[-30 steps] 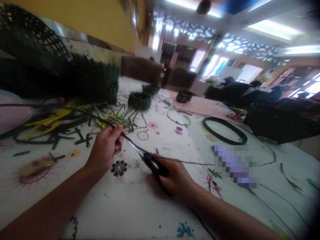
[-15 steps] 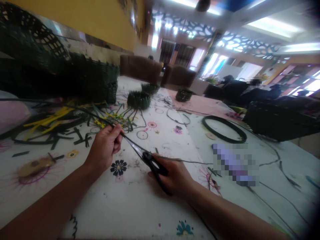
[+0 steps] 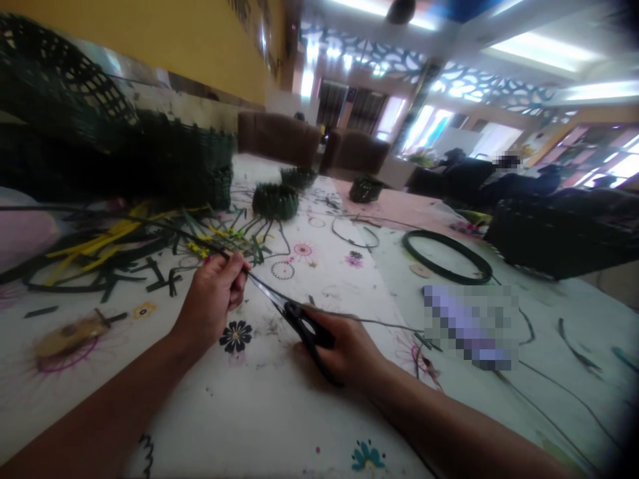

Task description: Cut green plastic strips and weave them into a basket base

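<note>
**Scissors [image 3: 308, 334], black-handled, at a dark green strip [image 3: 150, 223]**

Left hand [image 3: 212, 298]: grip pinched on the strip between thumb and fingers, the strip running off leftward above the flower-printed table [image 3: 294, 426]. Right hand [image 3: 348, 350]: grip pressed closed around the scissor handles, blades reaching up to your left fingertips; how far they are spread, you cannot tell. A thin dark cord [image 3: 379, 322] runs rightward from that hand.

Handling note: keep the strip taut and square to the blades, and your left fingertips clear of the edges.

Also present: yellow strips [image 3: 94, 249], a woven green ring [image 3: 274, 201], a dark coil [image 3: 446, 256].

Markings: no brand or writing legible; the purple item [image 3: 469, 326] is pixelated.
</note>
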The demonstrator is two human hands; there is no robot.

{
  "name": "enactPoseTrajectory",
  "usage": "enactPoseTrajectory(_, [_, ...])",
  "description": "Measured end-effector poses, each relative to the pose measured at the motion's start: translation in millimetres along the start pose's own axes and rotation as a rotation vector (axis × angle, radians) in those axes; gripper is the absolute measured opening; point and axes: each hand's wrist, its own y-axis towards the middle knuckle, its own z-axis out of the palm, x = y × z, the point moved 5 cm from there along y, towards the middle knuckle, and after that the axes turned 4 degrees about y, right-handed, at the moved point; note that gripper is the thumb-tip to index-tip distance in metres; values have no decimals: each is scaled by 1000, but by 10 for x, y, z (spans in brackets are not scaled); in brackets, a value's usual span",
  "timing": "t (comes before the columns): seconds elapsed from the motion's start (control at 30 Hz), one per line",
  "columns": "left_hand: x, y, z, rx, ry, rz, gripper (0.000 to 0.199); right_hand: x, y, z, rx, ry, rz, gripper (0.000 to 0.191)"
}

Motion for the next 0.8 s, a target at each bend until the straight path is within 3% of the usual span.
enactPoseTrajectory(0.13, [-31,31,-28,5,14,2,23,40,-11,-20,-27,-76,-44,35])
enactPoseTrajectory(0.33, [-146,104,-163,-99,-2,81,21,45,-26,-7,-41,-111,-66,40])
enactPoseTrajectory(0.8, [-44,12,-37,-69,7,17,22,22,-26,7,-9,-57,-29,38])
